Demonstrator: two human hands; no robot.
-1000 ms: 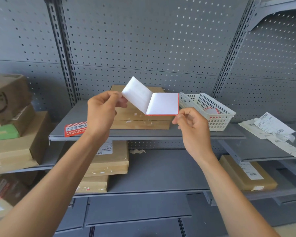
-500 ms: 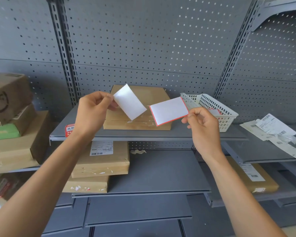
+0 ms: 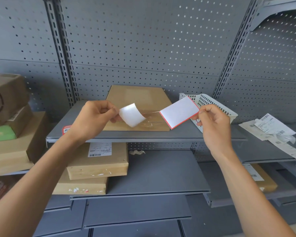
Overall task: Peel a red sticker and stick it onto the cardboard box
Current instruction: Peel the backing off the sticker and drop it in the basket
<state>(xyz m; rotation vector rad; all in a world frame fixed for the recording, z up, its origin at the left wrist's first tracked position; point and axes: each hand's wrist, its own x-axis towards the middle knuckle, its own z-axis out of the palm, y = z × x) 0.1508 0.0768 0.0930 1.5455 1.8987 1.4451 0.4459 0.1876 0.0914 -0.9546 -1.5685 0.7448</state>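
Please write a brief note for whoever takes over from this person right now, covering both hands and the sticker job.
Left hand: pinching the curled white backing paper.
Right hand: pinching the red sticker, white side towards the camera, red showing only at its edges.
The two pieces are apart, both held in the air in front of the cardboard box, which lies flat on the shelf.
Done: the sticker is peeled.
Left: press the sticker onto the box and get rid of the backing.

Grey pegboard wall (image 3: 143,40) backs tiered grey metal shelves (image 3: 161,171).
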